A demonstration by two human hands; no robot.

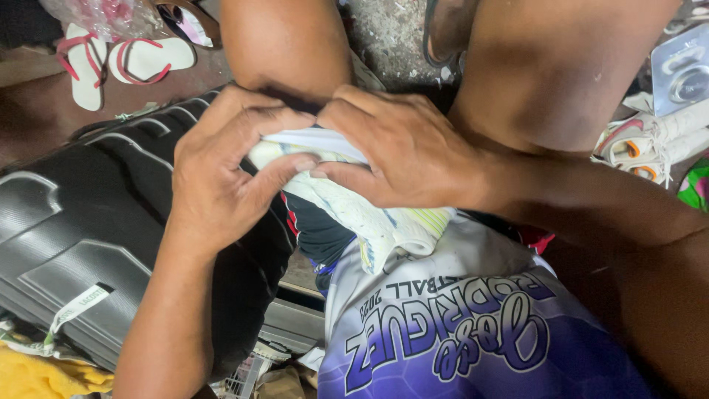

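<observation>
white shoe (pixel 369 214) lies on the lap between the knees, its rim pinched by both hands: left hand (pixel 221 174) and right hand (pixel 402 151) thumbs pressed close together. likely working the upper's edge; firm, steady grip needed next. black suitcase (pixel 96 229) lies beside.

We sit in a cluttered shoe-repair corner: flip-flops (pixel 122 60) beyond the black suitcase (pixel 96 222), worn sneakers (pixel 653 144) to its right.

The dirty floor (pixel 33 111) carries 2 white flip-flops (pixel 118 63), a black suitcase (pixel 88 222) and white sneakers (pixel 653 148).
</observation>
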